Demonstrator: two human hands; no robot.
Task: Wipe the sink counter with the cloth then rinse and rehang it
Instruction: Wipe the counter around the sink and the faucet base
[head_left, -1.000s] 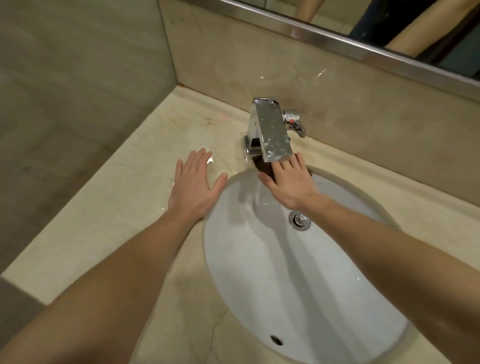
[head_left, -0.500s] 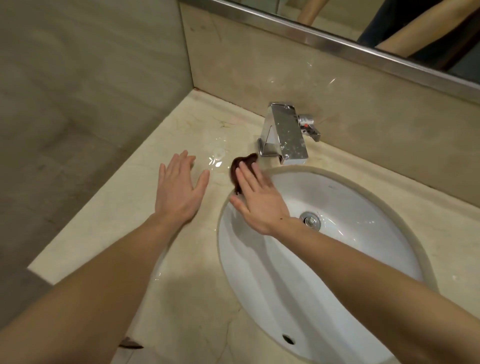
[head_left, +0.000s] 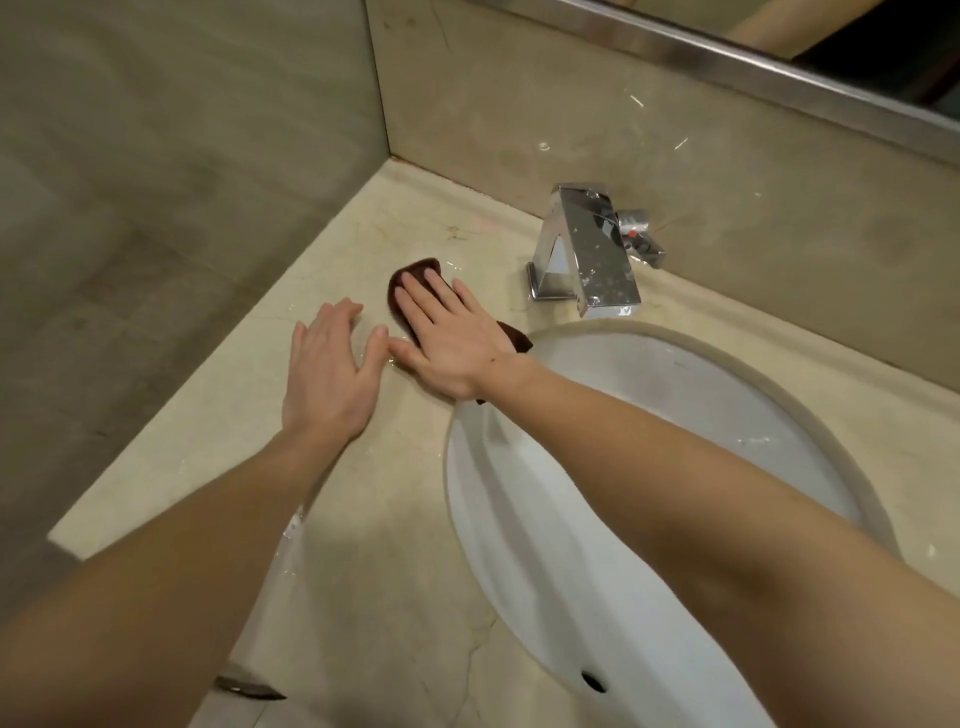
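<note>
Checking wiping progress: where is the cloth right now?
In the head view the brown cloth lies on the counter under the right hand, left of the faucet.

The wet beige counter (head_left: 363, 545) holds a white sink (head_left: 519, 519), a chrome tap (head_left: 597, 260) behind it, a brown cloth (head_left: 410, 266) and the flat left hand (head_left: 327, 374).

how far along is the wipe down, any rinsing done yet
Done: nothing finished that shows; water glistens near the front of the counter. In hand: the right hand presses the brown cloth flat on the counter left of the faucet, with the left hand resting beside it. Left: no water runs from the faucet, so rinsing and rehanging remain.
</note>
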